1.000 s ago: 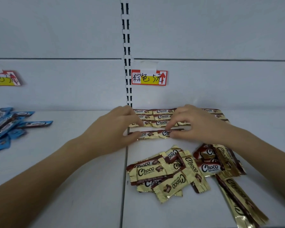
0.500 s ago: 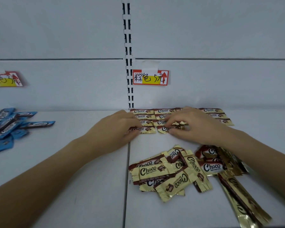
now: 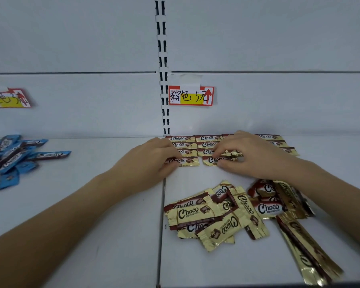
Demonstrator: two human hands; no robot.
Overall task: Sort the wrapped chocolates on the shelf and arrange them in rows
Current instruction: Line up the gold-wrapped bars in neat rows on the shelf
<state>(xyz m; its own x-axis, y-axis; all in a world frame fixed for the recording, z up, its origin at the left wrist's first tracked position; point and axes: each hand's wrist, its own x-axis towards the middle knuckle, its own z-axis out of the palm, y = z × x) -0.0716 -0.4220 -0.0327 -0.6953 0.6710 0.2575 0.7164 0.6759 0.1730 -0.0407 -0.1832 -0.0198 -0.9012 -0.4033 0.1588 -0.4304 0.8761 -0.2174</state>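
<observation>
Four rows so far, tight against the back of the white metal shelf (image 3: 195, 267), and I'm working on the front one. My left hand (image 3: 150, 163) has thumb and forefinger pinched on the left end of the front-left gold-and-brown foil Choco chocolate (image 3: 186, 161). My right hand (image 3: 254, 156) is pinching its neighbour, a second gold-and-brown foil Choco chocolate (image 3: 213, 160), which sits a bit crooked with its crinkled end riding up. Trick imo: use the left one as the reference, slide the right one flat till it meets the row behind and the logo reads level, then press the crimped end down before letting go, since foil probably springs back. Counts: two columns of four, so eight placed, plus three more peeking out beyond my right hand; what's under the hand I can't tell. The loose gold-wrapped heap (image 3: 212, 217) nearer me is roughly eight, overlapping, so don't quote me. Beside it are a smaller red-brown wrapped heap (image 3: 268, 207), three or four, and one long gold foil strip (image 3: 306, 252). The pile of blue-wrapped chocolates (image 3: 13, 156) well off left is at least six. Price tags: one red-and-yellow handwritten tag (image 3: 190, 96) above the rows, another tag (image 3: 7, 98) far left, so two.
</observation>
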